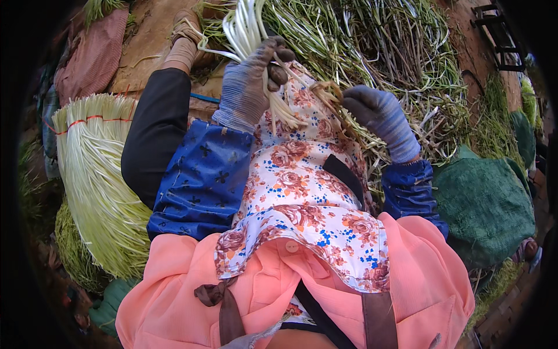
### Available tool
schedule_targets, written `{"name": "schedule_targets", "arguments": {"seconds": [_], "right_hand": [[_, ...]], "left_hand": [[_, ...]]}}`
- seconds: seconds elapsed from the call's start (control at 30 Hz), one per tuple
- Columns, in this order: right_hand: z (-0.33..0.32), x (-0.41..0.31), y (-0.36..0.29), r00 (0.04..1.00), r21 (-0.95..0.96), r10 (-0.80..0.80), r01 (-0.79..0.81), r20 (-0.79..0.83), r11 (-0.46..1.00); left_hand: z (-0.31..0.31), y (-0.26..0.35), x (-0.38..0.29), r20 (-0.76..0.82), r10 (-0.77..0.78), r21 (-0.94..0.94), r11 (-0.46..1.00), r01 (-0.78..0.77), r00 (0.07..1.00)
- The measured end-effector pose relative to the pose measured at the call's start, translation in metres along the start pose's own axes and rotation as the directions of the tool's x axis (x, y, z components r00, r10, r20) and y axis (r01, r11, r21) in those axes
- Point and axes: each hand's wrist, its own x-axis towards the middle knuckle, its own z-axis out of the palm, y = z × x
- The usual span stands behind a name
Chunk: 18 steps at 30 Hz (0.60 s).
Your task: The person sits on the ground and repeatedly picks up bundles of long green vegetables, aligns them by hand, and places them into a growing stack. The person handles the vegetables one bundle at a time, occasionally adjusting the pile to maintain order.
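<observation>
My left hand (253, 78), in a blue-grey knit glove with dirty dark fingertips, is closed around a small bunch of pale vegetable stalks (242, 28). Their whitish ends (285, 113) poke out below the fist, over my floral apron (296, 165). To the right, my gloved right hand (379, 113) has its fingers curled on limp, brownish withered leaves (329, 91). These leaves stretch toward the stalks in the left hand. Beyond both hands lies a broad heap of loose green, white and dried leaves (375, 52).
A large bundle of pale stalks (96, 174), tied with red string, stands at left beside my bent leg (157, 131). A pinkish woven sack (96, 52) lies farther off. On the right are a green sack (484, 209) and a dark stool-like frame (499, 37).
</observation>
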Motion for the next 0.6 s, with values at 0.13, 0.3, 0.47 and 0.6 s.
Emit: {"name": "schedule_targets", "arguments": {"seconds": [0.13,0.3,0.47,0.6], "right_hand": [[-0.030,-0.064,0.061,0.978,-0.495,0.205,-0.191,-0.026,0.848],[-0.053,-0.067,0.044,0.965,-0.824,0.254,-0.092,0.065,0.559],[0.004,0.007,-0.008,0.983,0.061,-0.117,0.127,-0.141,0.990],[0.035,0.006,-0.009,0.948,0.505,0.239,-0.315,0.211,0.804]], "left_hand": [[-0.006,0.026,0.005,-0.115,0.128,-0.048,0.990,-0.134,0.985],[-0.004,0.020,0.005,-0.053,0.087,-0.034,0.995,-0.089,0.995],[-0.002,0.019,0.011,0.082,0.104,-0.148,0.985,-0.091,0.991],[0.003,0.026,0.009,0.077,0.131,-0.124,0.985,-0.121,0.988]]}}
